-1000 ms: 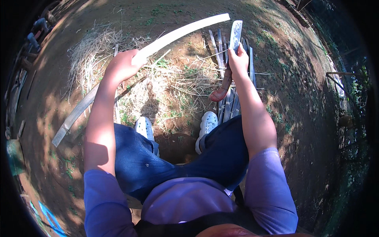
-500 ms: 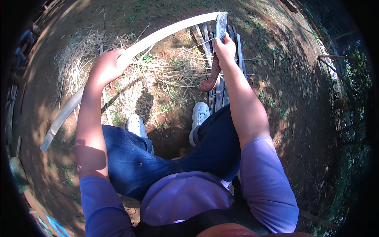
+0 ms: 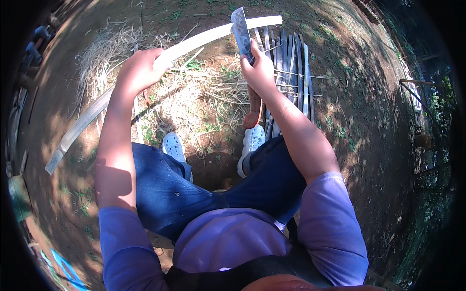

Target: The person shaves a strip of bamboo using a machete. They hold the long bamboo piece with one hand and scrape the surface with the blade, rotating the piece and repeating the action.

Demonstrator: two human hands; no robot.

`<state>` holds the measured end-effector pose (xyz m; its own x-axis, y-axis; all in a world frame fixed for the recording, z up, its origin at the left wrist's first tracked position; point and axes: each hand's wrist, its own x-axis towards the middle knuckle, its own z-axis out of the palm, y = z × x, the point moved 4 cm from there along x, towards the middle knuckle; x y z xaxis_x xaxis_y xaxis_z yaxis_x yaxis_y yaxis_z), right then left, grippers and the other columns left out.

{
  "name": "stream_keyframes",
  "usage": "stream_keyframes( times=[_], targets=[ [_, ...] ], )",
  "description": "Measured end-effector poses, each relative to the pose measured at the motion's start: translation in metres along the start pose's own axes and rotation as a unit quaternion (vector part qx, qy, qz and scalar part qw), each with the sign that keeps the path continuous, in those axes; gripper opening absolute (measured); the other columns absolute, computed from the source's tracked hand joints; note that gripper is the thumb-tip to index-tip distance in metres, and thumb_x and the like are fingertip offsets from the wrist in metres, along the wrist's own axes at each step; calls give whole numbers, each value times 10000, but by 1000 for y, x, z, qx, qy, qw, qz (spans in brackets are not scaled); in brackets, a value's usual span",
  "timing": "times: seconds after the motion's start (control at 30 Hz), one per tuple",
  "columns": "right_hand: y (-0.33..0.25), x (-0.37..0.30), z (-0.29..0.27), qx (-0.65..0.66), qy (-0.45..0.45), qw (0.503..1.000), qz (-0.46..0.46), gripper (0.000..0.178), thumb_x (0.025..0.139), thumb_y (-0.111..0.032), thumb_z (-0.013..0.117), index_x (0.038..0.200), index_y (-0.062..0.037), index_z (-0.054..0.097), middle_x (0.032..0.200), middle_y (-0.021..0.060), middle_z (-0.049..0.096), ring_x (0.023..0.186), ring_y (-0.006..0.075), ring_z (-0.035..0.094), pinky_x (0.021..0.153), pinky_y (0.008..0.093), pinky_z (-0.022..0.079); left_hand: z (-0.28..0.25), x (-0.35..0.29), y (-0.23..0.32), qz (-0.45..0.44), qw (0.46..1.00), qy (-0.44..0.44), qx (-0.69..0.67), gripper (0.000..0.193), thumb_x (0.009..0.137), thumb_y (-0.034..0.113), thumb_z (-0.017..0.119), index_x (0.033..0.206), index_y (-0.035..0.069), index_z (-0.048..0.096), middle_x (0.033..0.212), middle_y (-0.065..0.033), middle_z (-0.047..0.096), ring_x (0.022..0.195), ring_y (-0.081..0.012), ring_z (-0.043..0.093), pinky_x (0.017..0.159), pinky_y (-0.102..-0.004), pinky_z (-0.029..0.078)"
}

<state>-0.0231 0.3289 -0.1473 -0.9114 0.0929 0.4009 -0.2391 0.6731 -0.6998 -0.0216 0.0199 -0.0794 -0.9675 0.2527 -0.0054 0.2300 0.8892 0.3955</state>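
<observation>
A long pale split-bamboo strip (image 3: 201,42) runs in an arc from the lower left to the upper right. My left hand (image 3: 141,72) is closed around its middle. My right hand (image 3: 259,70) grips a machete (image 3: 241,35) with a broad dark-grey blade and a curved reddish-brown wooden handle (image 3: 253,107). The blade stands nearly upright across the strip, touching or overlapping it a little short of its far right end. That end sticks out beyond the blade. The handle's rounded butt hangs below my right wrist, just above my right shoe.
Several finished-looking slats (image 3: 291,68) lie bundled on the ground beyond my right hand. Dry pale shavings (image 3: 189,99) cover the soil between my feet and farther left. My white clogs (image 3: 253,140) rest on bare earth. Dark foliage (image 3: 439,111) borders the right side.
The machete has moved left along the strip, away from its far right end, and its blade now leans left. The strip has shifted slightly; my left hand still holds it.
</observation>
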Motion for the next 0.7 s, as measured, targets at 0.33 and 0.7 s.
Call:
stream_keyframes(
  times=[0.33,0.7],
  targets=[
    [46,27,-29,93,50,990,96,429,921,-121,605,1346,-69,578,1144,71,698,1023,153,638,939,304,467,8,10,-18,-5,1000,0,-18,336,885,398,685,1078,123,699,906,-124,725,829,-295,696,739,-407,516],
    [48,31,-25,6,41,998,45,543,846,-248,622,1357,-69,583,1168,145,709,1016,241,688,939,330,492,4,13,-3,-2,1000,9,-9,318,888,378,679,1060,111,705,851,-159,716,747,-315,693,667,-422,504]
  ],
)
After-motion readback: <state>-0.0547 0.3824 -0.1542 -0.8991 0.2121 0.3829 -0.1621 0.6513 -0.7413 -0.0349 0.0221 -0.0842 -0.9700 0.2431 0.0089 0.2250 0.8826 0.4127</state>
